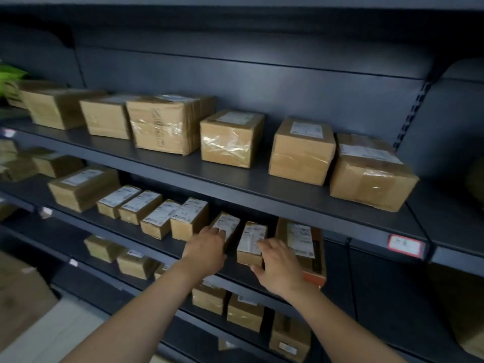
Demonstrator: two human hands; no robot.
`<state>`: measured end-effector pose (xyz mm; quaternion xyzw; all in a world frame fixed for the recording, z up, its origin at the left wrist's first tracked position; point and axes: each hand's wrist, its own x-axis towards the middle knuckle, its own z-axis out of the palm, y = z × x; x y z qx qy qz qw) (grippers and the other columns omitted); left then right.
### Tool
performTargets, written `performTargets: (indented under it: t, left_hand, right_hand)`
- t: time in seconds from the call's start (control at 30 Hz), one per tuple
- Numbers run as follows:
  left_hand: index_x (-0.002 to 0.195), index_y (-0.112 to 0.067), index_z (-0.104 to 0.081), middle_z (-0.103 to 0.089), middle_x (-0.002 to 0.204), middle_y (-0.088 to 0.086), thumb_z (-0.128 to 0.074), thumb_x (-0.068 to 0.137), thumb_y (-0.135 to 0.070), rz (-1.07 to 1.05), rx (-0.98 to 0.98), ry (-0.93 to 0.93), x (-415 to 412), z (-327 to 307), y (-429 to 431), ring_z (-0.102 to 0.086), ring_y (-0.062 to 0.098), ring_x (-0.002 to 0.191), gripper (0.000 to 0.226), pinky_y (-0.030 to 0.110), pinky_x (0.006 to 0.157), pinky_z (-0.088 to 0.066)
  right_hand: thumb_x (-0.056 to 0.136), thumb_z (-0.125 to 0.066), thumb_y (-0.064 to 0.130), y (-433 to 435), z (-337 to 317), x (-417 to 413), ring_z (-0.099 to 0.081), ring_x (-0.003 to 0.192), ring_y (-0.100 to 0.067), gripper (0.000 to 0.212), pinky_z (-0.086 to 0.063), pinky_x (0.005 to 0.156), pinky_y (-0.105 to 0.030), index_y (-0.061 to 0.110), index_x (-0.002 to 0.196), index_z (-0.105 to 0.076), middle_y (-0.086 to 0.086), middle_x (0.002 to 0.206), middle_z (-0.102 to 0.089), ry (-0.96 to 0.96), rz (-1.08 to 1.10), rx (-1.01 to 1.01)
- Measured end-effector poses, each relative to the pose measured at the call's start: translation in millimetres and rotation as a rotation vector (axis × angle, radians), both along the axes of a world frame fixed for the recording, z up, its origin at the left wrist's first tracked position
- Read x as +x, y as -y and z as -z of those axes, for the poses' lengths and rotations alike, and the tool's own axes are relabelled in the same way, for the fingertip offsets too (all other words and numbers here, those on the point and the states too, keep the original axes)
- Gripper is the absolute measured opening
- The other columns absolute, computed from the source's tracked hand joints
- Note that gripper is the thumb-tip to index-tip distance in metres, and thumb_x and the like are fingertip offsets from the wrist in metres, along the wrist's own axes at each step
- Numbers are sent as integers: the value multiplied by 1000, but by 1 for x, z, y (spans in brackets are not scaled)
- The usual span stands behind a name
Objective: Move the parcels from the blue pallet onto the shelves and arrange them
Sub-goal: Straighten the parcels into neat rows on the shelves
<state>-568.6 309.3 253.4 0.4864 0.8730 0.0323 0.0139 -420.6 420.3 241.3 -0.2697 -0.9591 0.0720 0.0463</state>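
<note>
Fingers of our left hand curl round a small parcel; right hand grips neighbouring parcel on shelf.

Head view faces forward-down, near the shelves

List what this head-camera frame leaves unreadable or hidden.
Blue pallet: outside the head view.
Left hand on small brown cardboard parcel: its own back hides the grip.
White label on the narrow brown parcel in the right hand: print blurred.
Red-edged shelf tag: text too small.
Green object: cut by left edge.
</note>
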Motion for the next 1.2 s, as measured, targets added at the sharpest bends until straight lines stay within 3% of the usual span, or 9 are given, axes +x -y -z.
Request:
performTargets:
  t: [0.23, 0.47, 0.57, 0.73, 0.93, 1.2]
  left_hand:
    - [129, -15, -46, -48, 131, 5, -55, 91, -31, -107, 26, -121, -47, -55, 70, -42, 24, 125, 42, 37, 97, -42]
    - [128, -17, -51, -53, 130, 4, -57, 88, -30, -169, 118, -246, -110, -103, 148, -44, 23, 123, 42, 37, 99, -43]
    - [134, -15, -47, -49, 135, 6, -56, 91, -29, -203, 144, -281, -140, -125, 179, -42, 23, 127, 46, 37, 103, -41]
    - [118, -14, -52, -53, 123, 7, -56, 91, -31, -232, 146, -317, -187, -152, 221, -47, 24, 119, 31, 37, 95, -42]
    - [131, -15, -49, -54, 129, 6, -58, 90, -31, -243, 189, -372, -250, -173, 261, -47, 24, 122, 44, 38, 98, -45]
    - [122, -15, -51, -55, 122, 8, -57, 90, -28, -275, 190, -338, -330, -184, 274, -48, 26, 117, 36, 40, 92, -46]
  right_hand:
    - [90, -58, 42, 56, -55, -64, -38, 129, -24, 58, -36, 107, -38, 16, 139, -42, -5, 140, -44, -40, -184, 112]
    - [91, -54, 44, 109, -112, -133, -34, 132, -24, 60, -31, 107, -37, 18, 142, -38, -5, 140, -42, -57, -270, 183]
    - [91, -55, 45, 131, -133, -166, -38, 129, -24, 57, -35, 105, -38, 19, 140, -42, -5, 138, -46, -100, -271, 237]
    - [89, -56, 47, 165, -156, -220, -41, 126, -24, 56, -39, 102, -38, 18, 136, -47, -5, 134, -49, -135, -266, 278]
    - [88, -58, 47, 198, -180, -283, -42, 125, -25, 58, -41, 100, -38, 16, 136, -47, -6, 133, -50, -171, -245, 280]
    - [87, -60, 49, 204, -204, -366, -45, 122, -25, 58, -44, 99, -40, 16, 133, -51, -7, 130, -53, -190, -207, 322]
